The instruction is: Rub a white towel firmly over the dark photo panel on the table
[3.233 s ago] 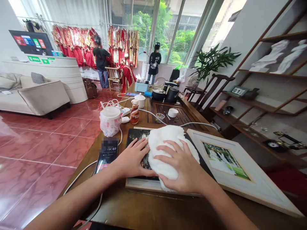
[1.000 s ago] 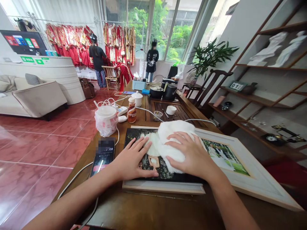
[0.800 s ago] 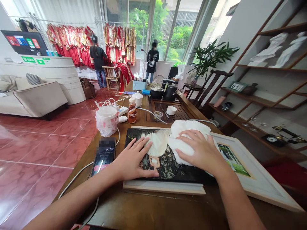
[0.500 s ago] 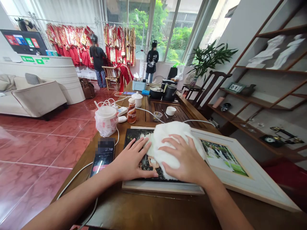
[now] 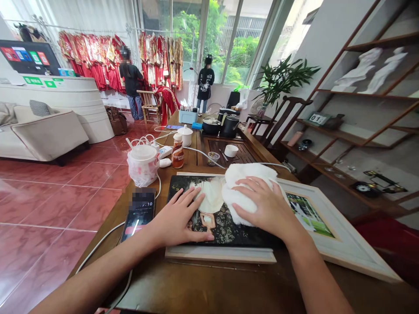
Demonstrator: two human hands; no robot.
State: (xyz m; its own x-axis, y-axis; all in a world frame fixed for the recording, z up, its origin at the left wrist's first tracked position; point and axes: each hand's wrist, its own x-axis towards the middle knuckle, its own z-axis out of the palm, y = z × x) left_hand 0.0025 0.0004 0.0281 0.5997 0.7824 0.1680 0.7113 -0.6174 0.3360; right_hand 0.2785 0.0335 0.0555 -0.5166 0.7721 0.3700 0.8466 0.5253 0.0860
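Observation:
My right hand (image 5: 265,204) lies over a fluffy white cloth (image 5: 244,192), pressing it onto the upper right of a dark glossy framed photo (image 5: 235,235). The photo shows a figure in a white gown, and the cloth hides part of that picture. My left hand (image 5: 178,218) rests flat on the photo's left side with its fingers apart, holding nothing. The photo has a pale wooden frame (image 5: 219,255). To its right, a second, white-framed picture (image 5: 340,244) lies partly under the dark one. A smartphone (image 5: 139,213) lies left of my left hand.
On the wooden table (image 5: 147,283), a bagged white cup (image 5: 143,165), a Nescafé bottle (image 5: 177,151) and white cables stand beyond the photo. A tea tray (image 5: 232,152) with kettles lies further back. Shelves stand right; two people stand among red garments at the back.
My right hand and the cloth have slid to the right across the photo, uncovering more of the gown. My left hand has stayed in place.

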